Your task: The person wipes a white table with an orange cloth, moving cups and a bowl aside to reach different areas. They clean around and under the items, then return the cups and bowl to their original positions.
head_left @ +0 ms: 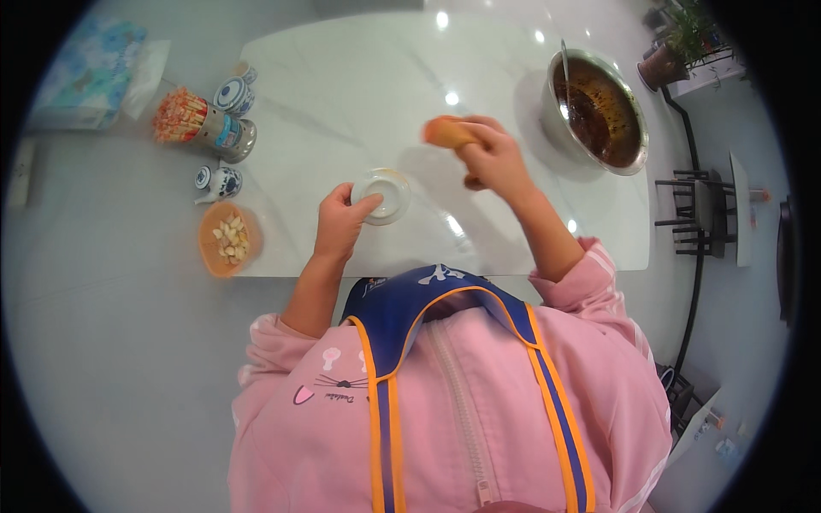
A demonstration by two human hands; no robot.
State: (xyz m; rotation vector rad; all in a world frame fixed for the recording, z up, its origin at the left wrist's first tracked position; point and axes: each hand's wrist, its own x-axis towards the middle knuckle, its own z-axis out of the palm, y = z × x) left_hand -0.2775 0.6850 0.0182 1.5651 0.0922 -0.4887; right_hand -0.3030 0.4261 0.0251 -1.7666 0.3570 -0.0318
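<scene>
At the table's near edge my left hand grips a small round white dish, thumb pressed on its middle and fingers hidden beneath. My right hand is raised to the right of the dish and closed round a soft-looking orange and yellow thing, possibly a folded cloth; its exact kind cannot be made out. The two hands are apart, and the orange and yellow thing does not touch the dish.
On the white marbled table, a steel basin of dark red-brown sauce with a long-handled utensil stands at the far right. Along the left edge are an orange bowl of garlic cloves, a small blue-and-white teapot, a chopstick holder and a lidded blue-and-white jar.
</scene>
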